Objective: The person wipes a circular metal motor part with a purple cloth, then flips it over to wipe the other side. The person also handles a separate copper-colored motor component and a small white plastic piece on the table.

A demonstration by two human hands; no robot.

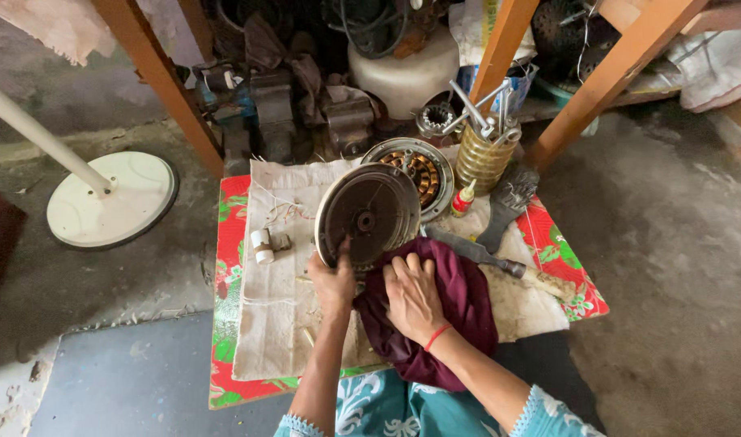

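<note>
The left hand (332, 285) grips the round metal cover (368, 214) tilted on edge just above the right hand (413, 298), which presses flat on the maroon cloth (459, 311); steady, firm wiping suits it.

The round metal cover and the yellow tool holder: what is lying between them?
In the head view, a motor stator with copper windings lies between the round metal cover and the yellow tool holder.

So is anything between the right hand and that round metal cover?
Yes, the maroon cloth. The right hand presses on it at the lower edge of the round metal cover, which the left hand holds tilted directly, with nothing between.
</note>
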